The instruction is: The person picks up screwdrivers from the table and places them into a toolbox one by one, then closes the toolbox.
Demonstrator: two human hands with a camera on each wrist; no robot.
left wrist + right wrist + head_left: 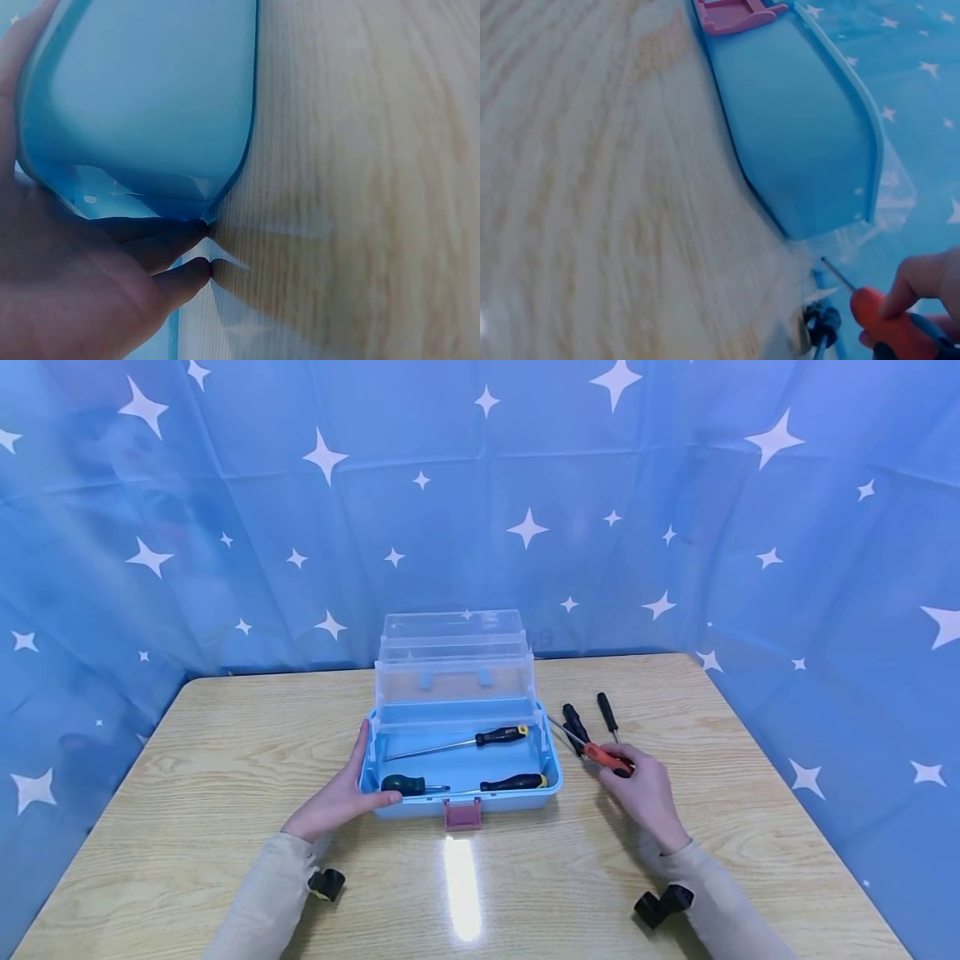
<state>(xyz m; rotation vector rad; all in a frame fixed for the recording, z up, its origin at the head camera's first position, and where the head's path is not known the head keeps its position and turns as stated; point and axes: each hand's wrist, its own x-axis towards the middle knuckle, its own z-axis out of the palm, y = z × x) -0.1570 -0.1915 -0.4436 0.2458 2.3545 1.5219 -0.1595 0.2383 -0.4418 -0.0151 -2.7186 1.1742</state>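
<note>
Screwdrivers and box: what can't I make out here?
Head: part of the red screwdriver, covered by the right hand.
Head: tip of the rearmost screwdriver, behind the right hand.
Head: print on the upper boxed screwdriver, too small.
Left wrist: part of the box, cut off by the top edge.

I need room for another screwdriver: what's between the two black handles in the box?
In the head view, only the blue box's bare floor shows between the rear black handle and the front black handle.
</note>
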